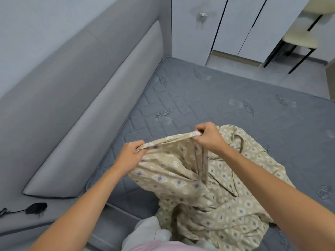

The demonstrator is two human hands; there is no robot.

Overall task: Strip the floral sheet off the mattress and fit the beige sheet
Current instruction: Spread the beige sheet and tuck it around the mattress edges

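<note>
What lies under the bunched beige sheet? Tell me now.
Under the beige sheet is the bare grey quilted mattress, showing all round it. Both the left hand and right hand grip its hem. Anything beneath the heap itself is covered.

Two bare forearms, no sleeves, no watch or rings on left hand or right hand. Pale pink garment at near edge, light grey-white cloth just above it.
</note>
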